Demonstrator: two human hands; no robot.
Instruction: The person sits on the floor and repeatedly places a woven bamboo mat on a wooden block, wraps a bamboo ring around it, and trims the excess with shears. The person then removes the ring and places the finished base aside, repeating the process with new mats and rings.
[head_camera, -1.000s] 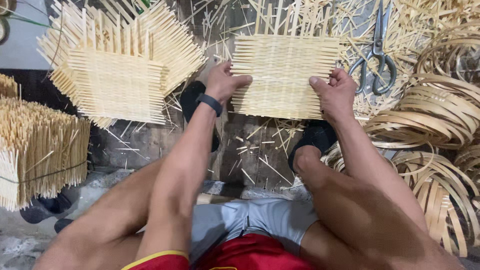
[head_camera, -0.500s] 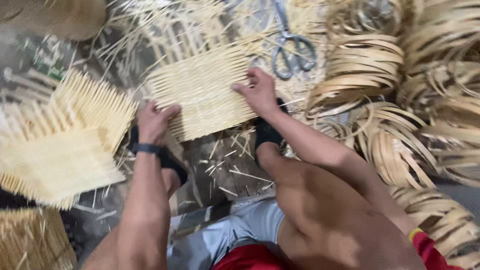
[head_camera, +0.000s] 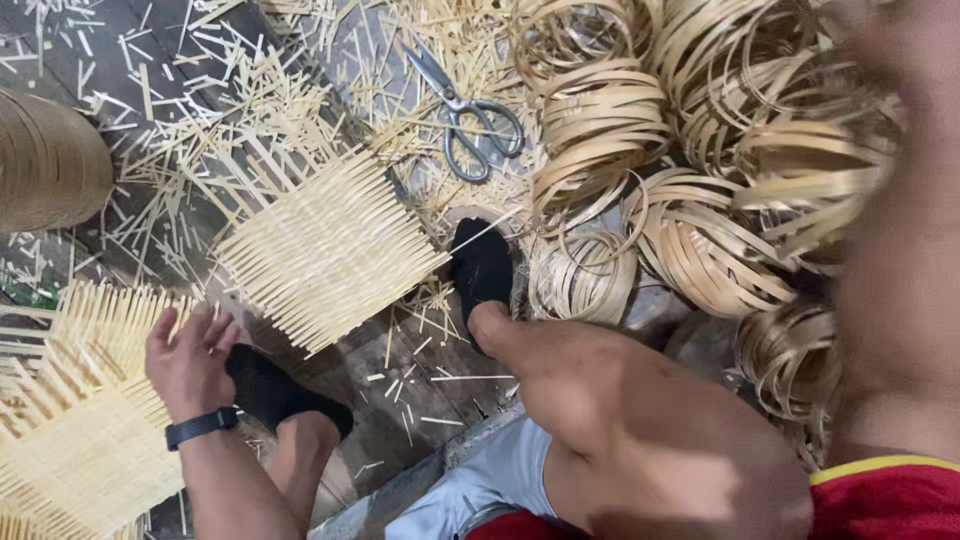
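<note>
Looking down, we find our left hand (head_camera: 190, 360) low at the left, fingers spread wide and holding nothing, a dark band on the wrist. It hovers over our left foot in a black sock (head_camera: 275, 390). The woven bamboo mat (head_camera: 325, 250) lies on the plank floor (head_camera: 420, 390) just up and to the right of that hand, near its fingertips but apart from them, tilted with its loose strip ends fanning out. A second woven mat (head_camera: 80, 440) sits at the lower left edge, partly under the wrist. Our right hand is out of view; only a blurred arm fills the right side, so we cannot tell its state. Our right foot in a black sock (head_camera: 482, 265) rests just right of the mat. Scissors (head_camera: 470, 115) lie farther off, and coils of bamboo strip (head_camera: 650, 160) crowd the far right.

Half a second ago both hands pressed the mat's near edge; now the left has come off it and the right has left the mat altogether.
</note>
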